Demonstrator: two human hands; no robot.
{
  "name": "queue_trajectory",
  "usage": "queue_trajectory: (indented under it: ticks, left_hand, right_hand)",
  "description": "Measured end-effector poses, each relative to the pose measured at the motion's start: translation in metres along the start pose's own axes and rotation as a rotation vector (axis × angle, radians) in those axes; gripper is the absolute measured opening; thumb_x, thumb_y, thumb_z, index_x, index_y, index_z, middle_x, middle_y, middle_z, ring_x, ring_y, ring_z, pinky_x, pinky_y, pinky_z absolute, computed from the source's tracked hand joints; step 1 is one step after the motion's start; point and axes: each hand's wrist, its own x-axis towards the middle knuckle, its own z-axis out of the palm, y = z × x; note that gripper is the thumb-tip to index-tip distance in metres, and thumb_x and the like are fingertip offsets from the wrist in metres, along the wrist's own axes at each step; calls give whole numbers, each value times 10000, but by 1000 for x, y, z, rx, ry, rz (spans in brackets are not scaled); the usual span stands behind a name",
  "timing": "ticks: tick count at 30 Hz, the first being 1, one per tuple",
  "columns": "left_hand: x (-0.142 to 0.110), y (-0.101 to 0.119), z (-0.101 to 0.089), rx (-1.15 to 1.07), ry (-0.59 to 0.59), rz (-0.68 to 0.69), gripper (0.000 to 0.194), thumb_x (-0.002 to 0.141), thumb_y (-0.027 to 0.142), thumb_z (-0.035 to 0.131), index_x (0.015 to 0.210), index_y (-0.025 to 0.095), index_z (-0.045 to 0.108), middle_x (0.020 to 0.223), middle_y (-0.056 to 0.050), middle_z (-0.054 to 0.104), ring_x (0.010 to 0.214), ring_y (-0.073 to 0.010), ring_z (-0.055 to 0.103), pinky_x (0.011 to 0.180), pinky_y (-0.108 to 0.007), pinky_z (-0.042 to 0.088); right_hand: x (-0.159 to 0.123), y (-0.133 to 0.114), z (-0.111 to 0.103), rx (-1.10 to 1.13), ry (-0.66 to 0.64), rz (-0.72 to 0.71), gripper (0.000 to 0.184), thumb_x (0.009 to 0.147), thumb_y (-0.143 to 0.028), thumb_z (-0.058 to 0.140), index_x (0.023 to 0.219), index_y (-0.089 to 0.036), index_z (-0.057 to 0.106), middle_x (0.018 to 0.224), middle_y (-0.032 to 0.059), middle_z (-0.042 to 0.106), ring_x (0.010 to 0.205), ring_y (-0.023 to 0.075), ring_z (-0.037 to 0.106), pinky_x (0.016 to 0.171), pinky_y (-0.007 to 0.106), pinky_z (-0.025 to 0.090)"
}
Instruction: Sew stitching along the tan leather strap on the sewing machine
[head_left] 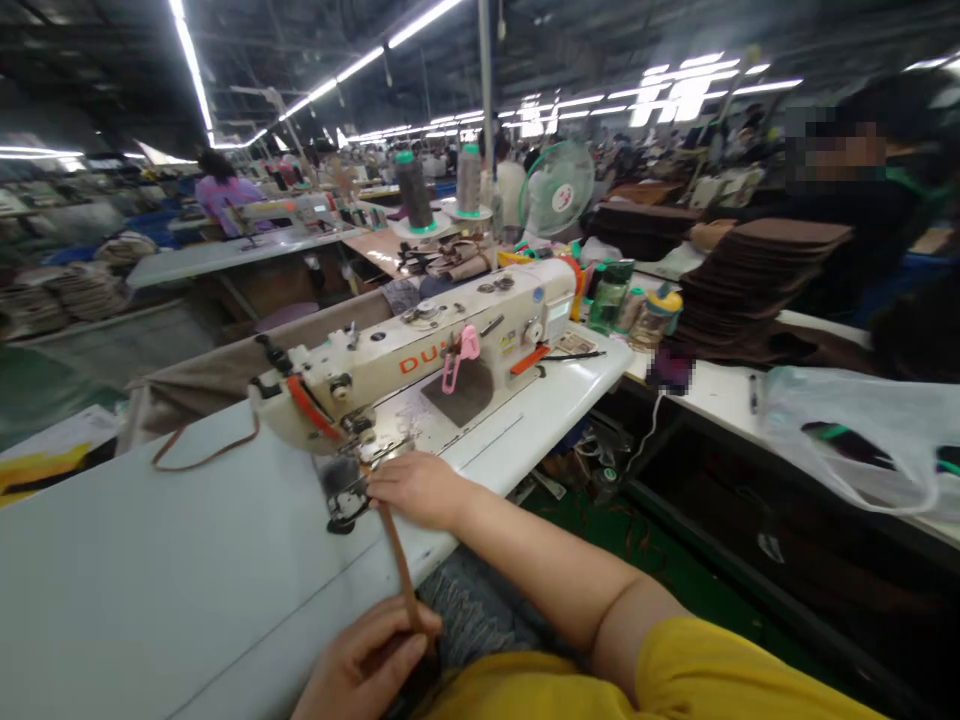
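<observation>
A narrow brown strap [397, 550] runs from the front edge of the table up to the needle area of a white sewing machine [480, 300]. My left hand [375, 650], low in the view, pinches the strap between thumb and fingers. Close to the presser foot, my right hand [416, 488] has its fingertips closed on the strap; the hand's side rests on the white table [225, 560]. The needle itself is hard to make out behind the metal parts. Behind the machine head, a thin brown strip [202, 465] curls on the table.
Two thread cones [415, 195] stand behind the machine, near a green fan [559, 190]. To the right are jars [656, 318], a tall stack of dark brown pieces [757, 290] and a plastic bag [862, 430]. A person in dark clothing [862, 220] is beyond the stack.
</observation>
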Motion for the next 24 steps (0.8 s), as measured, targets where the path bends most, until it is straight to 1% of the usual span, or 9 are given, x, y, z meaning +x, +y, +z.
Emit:
queue_trajectory:
  ticks: [2,3,4,8,10,12,15,21,24]
  left_hand:
    - [-2,8,0,-43,14,35,380,934,567,688,1027,226,828,1152,-110,780,1148,-273,700,1042,-340,540]
    - [-2,11,0,-78,22,31,351,928,535,713,1030,219,825,1195,-114,771,1189,-275,683,1083,-354,514]
    - [-3,13,1,-118,24,13,342,921,515,733,1050,210,818,1209,-118,766,1192,-272,680,1083,-358,509]
    - [-3,11,6,-330,3,-95,411,934,494,739,1175,160,750,1086,-122,773,968,-215,712,895,-325,559]
    - [-3,7,9,-405,-14,-108,449,946,492,729,1224,140,712,1045,-121,768,910,-201,706,855,-327,559]
    - [-4,4,10,-434,-20,-110,463,949,481,730,1247,128,695,1032,-122,764,902,-199,705,853,-333,560]
    - [-5,2,9,-424,-27,-105,451,955,467,726,1246,123,704,1020,-121,765,907,-202,701,852,-333,559]
    - [-10,9,2,-208,-28,-89,378,962,476,707,1155,160,789,1011,-105,781,902,-205,697,861,-315,552]
    - [-9,12,1,-210,-28,-66,347,968,466,702,1138,181,801,991,-92,779,891,-197,699,847,-298,550]
  right_hand:
    - [1,-1,-1,41,18,35,256,1095,-341,530,1045,-184,726,1056,81,767,1050,184,681,940,298,498]
    - [1,-1,0,66,25,37,244,1091,-332,538,1068,-182,729,1071,94,765,1058,187,682,955,307,501]
    - [1,0,0,88,38,41,237,1089,-320,539,1088,-180,731,1084,103,763,1062,190,685,969,319,503]
    - [1,2,3,145,60,39,240,1085,-311,541,1144,-182,735,1130,120,761,1086,209,691,993,357,520]
    - [1,1,3,153,62,43,238,1081,-306,548,1165,-186,736,1151,121,761,1103,215,693,1007,369,524]
    - [0,0,3,153,67,56,235,1077,-301,556,1176,-190,739,1165,121,761,1118,217,694,1019,376,524]
    - [1,0,3,148,72,74,228,1070,-304,575,1167,-192,749,1166,117,768,1123,221,700,1016,378,531]
    - [2,-1,1,137,92,62,208,1056,-291,602,1150,-184,754,1163,115,777,1106,234,714,976,380,552]
    - [2,-1,1,132,96,57,201,1055,-274,601,1152,-184,751,1160,109,780,1095,236,720,973,384,554]
